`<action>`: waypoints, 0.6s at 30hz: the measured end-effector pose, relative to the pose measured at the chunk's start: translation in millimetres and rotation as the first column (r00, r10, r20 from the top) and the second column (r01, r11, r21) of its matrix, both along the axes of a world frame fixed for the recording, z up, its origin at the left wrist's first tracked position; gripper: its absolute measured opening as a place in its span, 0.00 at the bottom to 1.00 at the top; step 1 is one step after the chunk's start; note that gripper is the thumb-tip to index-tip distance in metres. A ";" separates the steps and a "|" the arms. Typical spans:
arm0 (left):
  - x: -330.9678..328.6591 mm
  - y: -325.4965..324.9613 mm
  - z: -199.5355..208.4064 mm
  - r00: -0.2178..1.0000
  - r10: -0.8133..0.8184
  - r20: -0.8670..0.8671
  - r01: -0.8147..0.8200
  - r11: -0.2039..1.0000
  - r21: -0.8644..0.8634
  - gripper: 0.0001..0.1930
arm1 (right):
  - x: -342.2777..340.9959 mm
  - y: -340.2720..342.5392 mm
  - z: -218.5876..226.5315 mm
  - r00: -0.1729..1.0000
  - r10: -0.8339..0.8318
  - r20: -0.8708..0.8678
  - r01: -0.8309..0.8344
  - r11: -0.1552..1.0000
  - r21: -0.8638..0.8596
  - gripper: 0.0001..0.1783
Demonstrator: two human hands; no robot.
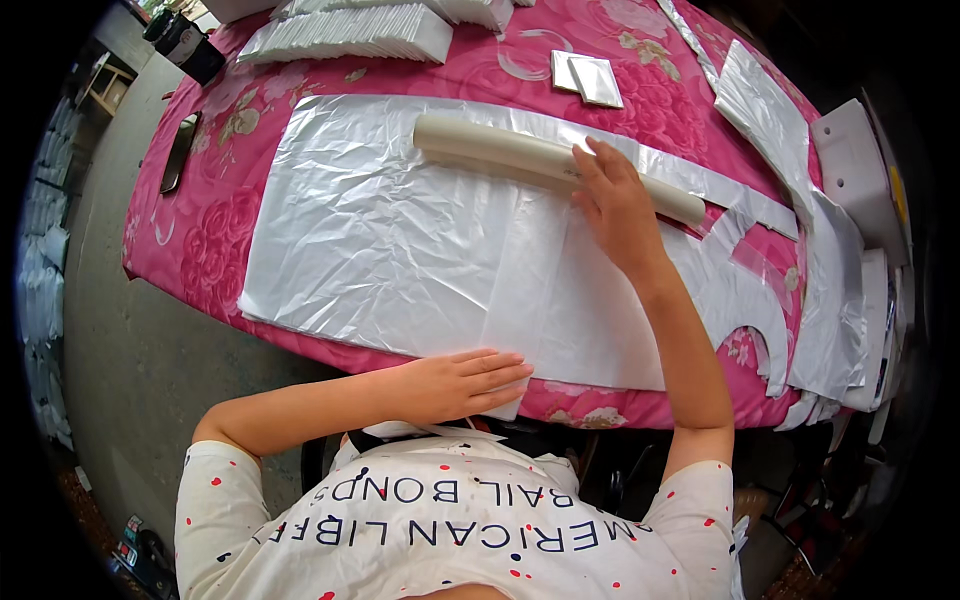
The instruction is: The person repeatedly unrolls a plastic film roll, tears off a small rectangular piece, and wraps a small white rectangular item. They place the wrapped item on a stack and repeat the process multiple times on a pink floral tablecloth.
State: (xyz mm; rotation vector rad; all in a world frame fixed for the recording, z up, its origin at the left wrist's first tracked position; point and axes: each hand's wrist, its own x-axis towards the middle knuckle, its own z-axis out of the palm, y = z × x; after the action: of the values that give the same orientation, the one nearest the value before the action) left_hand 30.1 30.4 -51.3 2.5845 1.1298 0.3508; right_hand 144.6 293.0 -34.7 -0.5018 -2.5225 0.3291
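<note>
A stack of thin, crinkled white plastic bags or sheets point(350, 220) lies flat across the table in front of me. Across its far part rests a long pale tube point(490, 147), slanting down toward the right. My right hand point(612, 195) is on the tube from above, fingers over its far side and thumb on the near side. Near the table's front edge, my left hand point(465, 385) lies flat with fingers stretched, on the narrow folded end of the sheeting.
The table has a pink floral cloth point(215, 240). Bundled white bags point(350, 35) lie at the back, with two small white packets point(597, 82) nearby. A phone point(180, 152) and a dark cup point(185, 45) are at left. White plastic offcuts point(765, 320) and a white box point(855, 160) are at right.
</note>
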 end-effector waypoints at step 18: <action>-12.5 19.8 8.3 0.938 0.249 0.239 -0.282 0.953 0.113 0.25 | 56.5 -114.7 -17.1 0.980 0.193 0.048 -0.184 0.971 -0.153 0.20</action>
State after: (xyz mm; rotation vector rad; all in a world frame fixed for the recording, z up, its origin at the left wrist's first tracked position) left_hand 17.6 50.2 -43.0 2.4328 1.4179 0.7919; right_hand 201.1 178.3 -51.8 -0.3323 -2.6252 0.5847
